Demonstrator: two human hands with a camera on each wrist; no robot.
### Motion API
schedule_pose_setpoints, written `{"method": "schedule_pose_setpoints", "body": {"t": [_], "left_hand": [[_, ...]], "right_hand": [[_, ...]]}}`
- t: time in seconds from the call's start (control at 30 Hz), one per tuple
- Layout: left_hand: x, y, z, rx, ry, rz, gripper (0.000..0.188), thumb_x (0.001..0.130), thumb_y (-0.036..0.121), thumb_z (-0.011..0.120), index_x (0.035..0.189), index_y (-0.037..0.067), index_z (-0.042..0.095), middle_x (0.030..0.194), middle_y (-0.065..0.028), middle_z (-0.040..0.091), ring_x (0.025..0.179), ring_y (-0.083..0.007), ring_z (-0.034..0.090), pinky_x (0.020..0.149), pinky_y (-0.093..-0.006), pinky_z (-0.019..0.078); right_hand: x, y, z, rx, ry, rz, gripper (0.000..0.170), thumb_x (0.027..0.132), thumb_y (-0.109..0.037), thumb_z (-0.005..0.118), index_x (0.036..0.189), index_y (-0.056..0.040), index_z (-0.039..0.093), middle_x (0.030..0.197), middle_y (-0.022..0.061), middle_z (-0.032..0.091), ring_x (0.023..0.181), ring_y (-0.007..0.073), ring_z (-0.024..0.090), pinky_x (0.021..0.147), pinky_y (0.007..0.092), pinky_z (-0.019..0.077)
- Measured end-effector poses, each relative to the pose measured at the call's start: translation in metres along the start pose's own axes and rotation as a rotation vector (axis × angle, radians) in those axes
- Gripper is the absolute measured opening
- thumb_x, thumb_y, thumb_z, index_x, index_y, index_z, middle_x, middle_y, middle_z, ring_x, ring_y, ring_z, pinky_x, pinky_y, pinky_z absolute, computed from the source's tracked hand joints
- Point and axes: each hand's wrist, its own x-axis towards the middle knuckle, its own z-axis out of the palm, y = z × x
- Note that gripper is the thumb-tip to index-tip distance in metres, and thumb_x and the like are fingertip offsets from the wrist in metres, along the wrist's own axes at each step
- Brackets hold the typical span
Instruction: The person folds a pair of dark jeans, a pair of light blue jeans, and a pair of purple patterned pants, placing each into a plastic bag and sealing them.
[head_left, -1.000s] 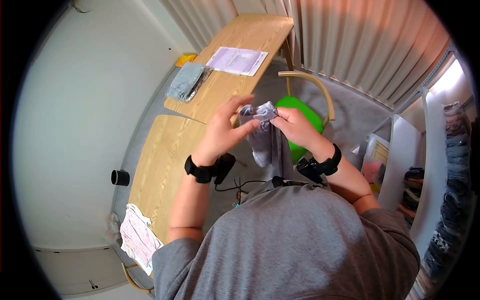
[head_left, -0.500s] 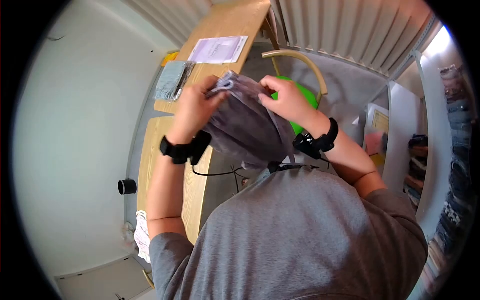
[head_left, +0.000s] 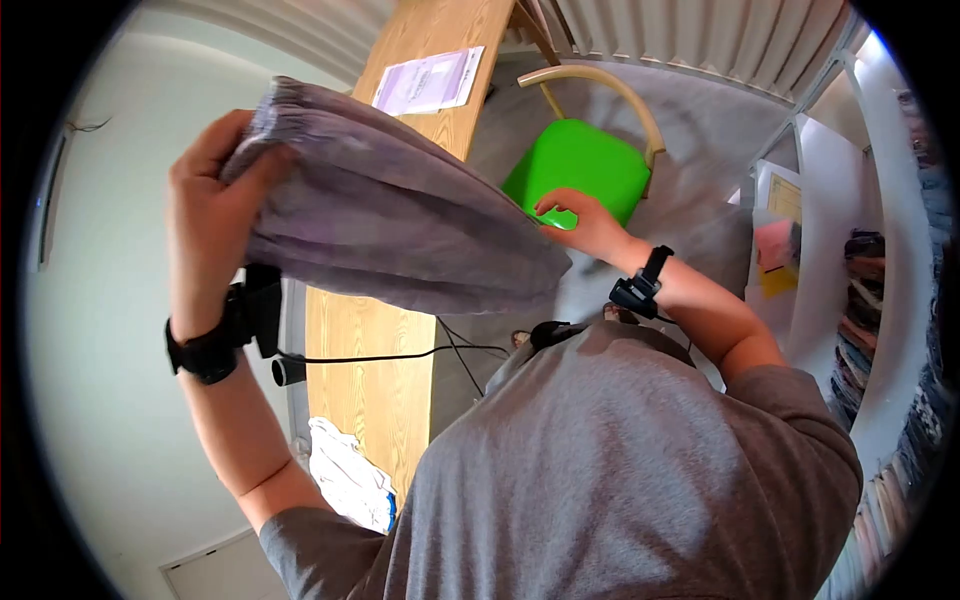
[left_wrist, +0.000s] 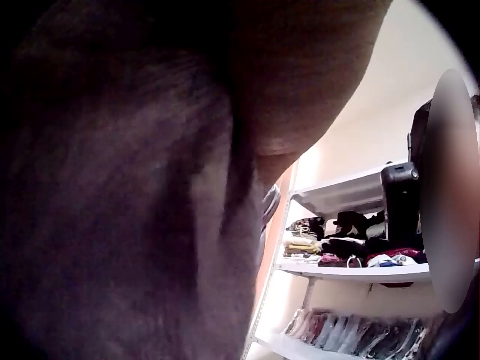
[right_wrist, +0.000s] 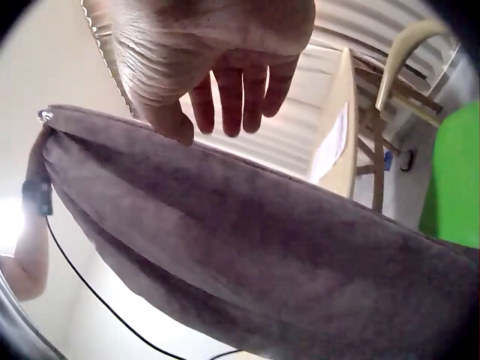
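A purple-grey garment (head_left: 390, 210) with a gathered elastic edge stretches slantwise in the air in the head view. My left hand (head_left: 215, 205) grips it at the gathered end, thumb over the cloth. At its lower right end, my right hand (head_left: 590, 228) is beside the cloth with fingers loosely bent. The right wrist view has my right hand (right_wrist: 217, 60) above the long edge of the garment (right_wrist: 225, 225), fingers apart and hanging, none curled round the cloth. Cloth (left_wrist: 112, 210) fills much of the left wrist view.
A wooden table (head_left: 365, 340) stands on the left, bearing printed sheets (head_left: 430, 82) and white cloth (head_left: 345, 475). A green-seated chair (head_left: 580, 165) stands ahead. Shelves (left_wrist: 352, 270) hold folded clothes. A black cable (head_left: 400, 356) runs from the left wrist.
My left hand has moved far left and up with the gathered end, spreading the garment lengthwise. My right hand has let go of the upper edge and moved slightly right and down.
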Motion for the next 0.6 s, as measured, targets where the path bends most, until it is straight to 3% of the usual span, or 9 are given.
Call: {"method": "schedule_pose_setpoints", "body": {"t": [0.03,0.17,0.23,0.33,0.4,0.47,0.6], "left_hand": [[0.002,0.003,-0.008,0.027,0.018,0.005,0.021,0.08,0.005,0.066,0.1,-0.001,0.062,0.081,-0.0011,0.063,0.072,-0.0063,0.055,0.067,-0.0203,0.0449],[0.013,0.001,-0.045,0.197,0.109,0.009,0.03,0.081,0.013,0.067,0.108,0.001,0.062,0.086,-0.0048,0.065,0.076,-0.0102,0.06,0.07,-0.0228,0.0484],[0.019,-0.004,-0.064,0.309,0.162,0.032,0.035,0.082,0.021,0.067,0.111,0.003,0.061,0.086,-0.0063,0.066,0.077,-0.0131,0.062,0.07,-0.0244,0.0499],[0.022,-0.002,-0.091,0.413,0.182,0.014,0.036,0.083,0.027,0.067,0.11,0.003,0.062,0.086,-0.0061,0.066,0.079,-0.0135,0.061,0.073,-0.0246,0.047],[0.024,-0.007,-0.106,0.374,0.292,-0.047,0.038,0.083,0.031,0.066,0.109,0.003,0.062,0.09,-0.0077,0.066,0.083,-0.0141,0.061,0.076,-0.0246,0.0454],[0.029,-0.012,-0.131,0.612,0.279,-0.023,0.042,0.085,0.033,0.063,0.114,0.003,0.059,0.101,-0.0088,0.064,0.09,-0.0162,0.06,0.077,-0.0259,0.0456],[0.017,0.017,-0.125,0.41,0.387,0.026,0.037,0.088,0.021,0.057,0.112,-0.007,0.055,0.105,-0.0167,0.06,0.092,-0.0221,0.059,0.081,-0.031,0.0472]], "right_hand": [[0.001,0.011,0.005,0.022,-0.03,-0.005,0.025,0.075,-0.012,0.069,0.098,-0.0076,0.061,0.101,0.0063,0.062,0.098,0.0223,0.057,0.086,0.0324,0.0445],[0.002,0.044,0.027,0.006,-0.018,-0.1,0.032,0.072,-0.013,0.07,0.102,-0.007,0.059,0.103,0.0076,0.061,0.099,0.0241,0.057,0.087,0.0348,0.0434],[0.0,0.052,0.031,-0.051,-0.078,0.079,0.045,0.07,-0.013,0.071,0.111,-0.0073,0.055,0.109,0.0113,0.059,0.102,0.0272,0.056,0.089,0.0365,0.0425],[-0.005,0.075,0.045,-0.109,-0.042,0.165,0.059,0.067,-0.013,0.073,0.12,-0.0079,0.048,0.115,0.0152,0.055,0.106,0.0296,0.054,0.091,0.0373,0.0416],[-0.006,0.096,0.051,-0.091,-0.026,0.179,0.062,0.067,-0.014,0.073,0.122,-0.0082,0.047,0.117,0.0159,0.054,0.107,0.0302,0.053,0.091,0.0377,0.0414],[-0.007,0.114,0.052,-0.076,-0.011,0.189,0.064,0.066,-0.014,0.073,0.124,-0.0086,0.046,0.118,0.0166,0.053,0.109,0.0308,0.052,0.092,0.0381,0.0411],[-0.013,0.128,0.046,-0.099,-0.023,0.286,0.063,0.065,-0.012,0.073,0.122,-0.0096,0.047,0.116,0.0155,0.054,0.109,0.0326,0.051,0.092,0.0396,0.041]]}}
